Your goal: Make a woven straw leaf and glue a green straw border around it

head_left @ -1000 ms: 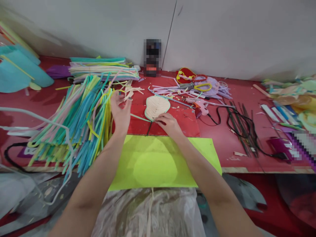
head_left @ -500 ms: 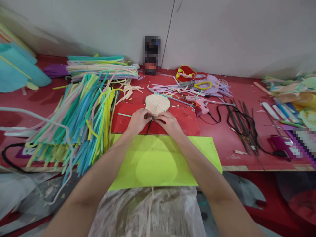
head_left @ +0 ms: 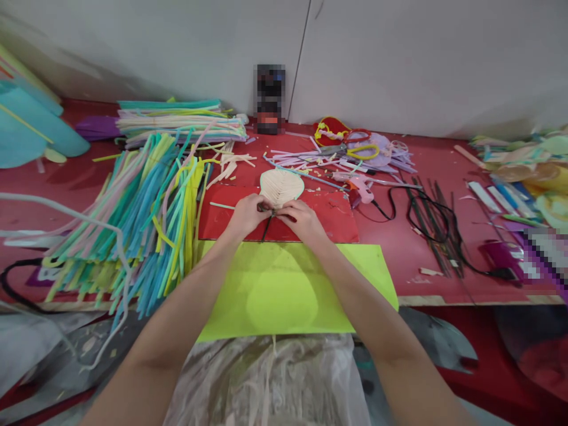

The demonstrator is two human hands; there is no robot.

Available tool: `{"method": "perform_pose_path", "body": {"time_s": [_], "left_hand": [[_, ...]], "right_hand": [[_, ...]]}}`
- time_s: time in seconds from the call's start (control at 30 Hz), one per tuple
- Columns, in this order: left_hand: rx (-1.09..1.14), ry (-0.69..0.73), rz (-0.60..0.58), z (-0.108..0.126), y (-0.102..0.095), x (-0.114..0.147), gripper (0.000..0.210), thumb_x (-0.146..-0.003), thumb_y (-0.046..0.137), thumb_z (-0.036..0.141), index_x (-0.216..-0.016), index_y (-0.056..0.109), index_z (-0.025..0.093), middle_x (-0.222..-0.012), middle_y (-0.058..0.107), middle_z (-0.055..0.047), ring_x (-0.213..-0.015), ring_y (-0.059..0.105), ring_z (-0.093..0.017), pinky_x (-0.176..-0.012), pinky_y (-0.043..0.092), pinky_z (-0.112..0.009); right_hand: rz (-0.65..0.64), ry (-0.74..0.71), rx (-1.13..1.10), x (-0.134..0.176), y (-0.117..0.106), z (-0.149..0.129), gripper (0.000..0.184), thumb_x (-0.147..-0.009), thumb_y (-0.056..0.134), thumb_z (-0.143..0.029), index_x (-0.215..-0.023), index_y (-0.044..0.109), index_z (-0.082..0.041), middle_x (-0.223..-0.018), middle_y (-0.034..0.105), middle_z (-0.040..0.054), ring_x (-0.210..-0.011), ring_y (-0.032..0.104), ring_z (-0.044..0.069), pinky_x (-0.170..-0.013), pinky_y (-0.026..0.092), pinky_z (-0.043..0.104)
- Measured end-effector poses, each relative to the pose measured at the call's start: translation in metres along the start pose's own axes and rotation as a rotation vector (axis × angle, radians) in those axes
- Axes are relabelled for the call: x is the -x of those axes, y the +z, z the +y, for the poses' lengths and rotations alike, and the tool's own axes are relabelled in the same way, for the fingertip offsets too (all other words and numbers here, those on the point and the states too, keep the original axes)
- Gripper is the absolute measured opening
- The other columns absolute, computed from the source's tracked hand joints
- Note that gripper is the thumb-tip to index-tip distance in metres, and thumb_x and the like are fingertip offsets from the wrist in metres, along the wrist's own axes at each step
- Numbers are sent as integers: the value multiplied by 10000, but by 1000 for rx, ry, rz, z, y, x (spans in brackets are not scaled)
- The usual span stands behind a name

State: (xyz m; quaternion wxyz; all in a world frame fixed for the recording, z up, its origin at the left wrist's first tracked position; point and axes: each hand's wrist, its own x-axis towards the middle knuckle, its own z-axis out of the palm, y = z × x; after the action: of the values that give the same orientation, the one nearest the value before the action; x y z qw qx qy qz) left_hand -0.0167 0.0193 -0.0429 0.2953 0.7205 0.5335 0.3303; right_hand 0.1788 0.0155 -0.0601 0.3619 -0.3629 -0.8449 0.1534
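Note:
A cream leaf-shaped piece [head_left: 281,184] made of strips, with a thin green edge, points its narrow end toward me. My left hand [head_left: 251,213] pinches at the base of this leaf, where a dark stem [head_left: 266,229] comes out below the fingers. From the other side my right hand [head_left: 302,216] has thumb and finger closed on the same base. The fingertips of both hands nearly meet and hide the join. Beneath them lies a red board [head_left: 337,222], with a lime-green sheet [head_left: 284,296] in front of it. A pale green strip [head_left: 222,206] rests beside my left hand.
Many coloured pipe cleaners [head_left: 146,195] are heaped at left. A pink glue gun [head_left: 361,189] lies at right, its black cord curling over dark stems [head_left: 437,225]. Scissors [head_left: 364,151] sit among lilac strips behind. A phone-like dark object [head_left: 269,97] leans on the wall.
Both hands stay at the leaf's base with the same pinch. The whole view has shifted very slightly; nothing else visibly differs.

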Motion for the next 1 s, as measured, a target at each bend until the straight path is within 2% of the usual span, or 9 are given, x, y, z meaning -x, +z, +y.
{"method": "perform_pose_path", "body": {"time_s": [0.33, 0.57, 0.83, 1.0], "left_hand": [[48, -8, 4, -1, 0, 0, 122, -722, 691, 130, -832, 695, 183, -786, 677, -4, -725, 608, -132, -700, 463, -258], [32, 7, 5, -1, 0, 0, 111, -716, 690, 132, -815, 685, 181, -762, 658, 5, -712, 595, -129, -679, 449, -249], [43, 2, -5, -1, 0, 0, 101, -724, 688, 141, -817, 682, 179, -768, 653, 7, -715, 588, -126, -682, 441, -243], [51, -23, -22, 0, -3, 1, 116, -755, 651, 144, -852, 690, 192, -828, 678, -4, -773, 606, -136, -738, 456, -261]], "right_hand": [[-5, -20, 19, 3, -4, -4, 167, -931, 565, -247, -1013, 711, -239, -975, 670, 57, -938, 602, 188, -864, 509, 347], [-5, -35, 56, 2, -2, -5, 178, -934, 556, -246, -904, 730, -224, -928, 661, 59, -906, 600, 185, -832, 507, 329], [1, -71, 90, 0, -4, -6, 150, -914, 578, -199, -872, 720, -170, -900, 663, 78, -871, 594, 189, -804, 505, 318], [7, -59, 72, 0, -2, -4, 141, -910, 586, -199, -875, 722, -188, -908, 661, 72, -881, 595, 187, -812, 503, 317]]}}
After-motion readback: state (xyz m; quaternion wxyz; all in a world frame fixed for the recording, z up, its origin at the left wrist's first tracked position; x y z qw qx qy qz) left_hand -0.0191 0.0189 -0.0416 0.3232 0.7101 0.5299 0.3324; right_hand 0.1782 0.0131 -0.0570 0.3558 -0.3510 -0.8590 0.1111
